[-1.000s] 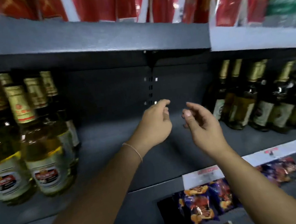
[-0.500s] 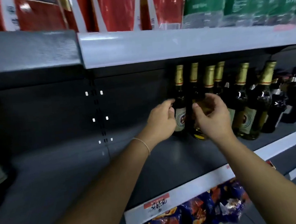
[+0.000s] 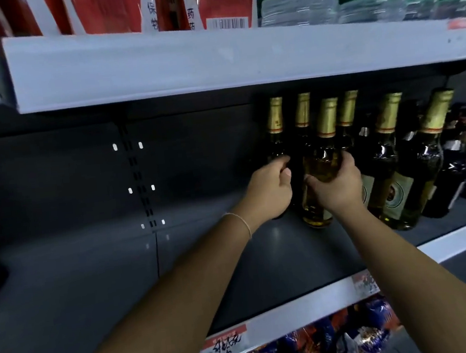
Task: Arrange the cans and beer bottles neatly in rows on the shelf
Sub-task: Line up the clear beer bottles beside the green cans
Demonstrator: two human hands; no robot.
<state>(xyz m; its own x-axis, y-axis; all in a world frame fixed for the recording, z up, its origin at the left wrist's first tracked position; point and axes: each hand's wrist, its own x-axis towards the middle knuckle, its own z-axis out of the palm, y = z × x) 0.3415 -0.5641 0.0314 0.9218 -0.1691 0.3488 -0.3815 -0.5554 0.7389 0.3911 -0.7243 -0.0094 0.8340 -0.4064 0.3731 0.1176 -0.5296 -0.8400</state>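
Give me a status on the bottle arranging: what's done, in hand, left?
Done: gold-foil bottles already stand upright in rows to the right. In hand: the right hand grips the amber bottle at the group's left edge; the left hand grips the dark bottle beside it. Left: the shelf stretch to the left is mostly bare, and no cans are in view.

I see both bare forearms reaching forward and up. My left hand (image 3: 268, 191), a thin cord bracelet (image 3: 241, 223) on its wrist, curls its fingers around something; my right hand (image 3: 338, 187) grips likewise, thumb spread leftward.
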